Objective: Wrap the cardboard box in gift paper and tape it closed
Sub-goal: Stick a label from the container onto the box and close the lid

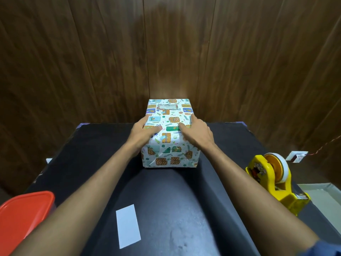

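**Steadying a finished parcel at the far edge of the table**

Holding the wrapped cardboard box from both sides, the left hand and the right hand are seen clasped against its long flanks, fingers curled over the top edges and thumbs laid on the upper face. The box is stood lengthwise at the far middle of the black table, close to the wood-panelled wall. It is fully covered in gift paper printed with presents, and the near end is closed in neat triangular folds. Whether tape has been laid over those folds cannot be told from this view.

The task is judged to be at or near its end, with the parcel being squared up or checked. For this step to be done well, even pressure should be kept on both flanks so that the paper is not creased, and the seams should be pressed flat before the grip is released.

A yellow tape dispenser is stood at the right edge of the table, well apart from the box. A white paper strip is left lying near the front, and a red container lid is seen at the near left corner.
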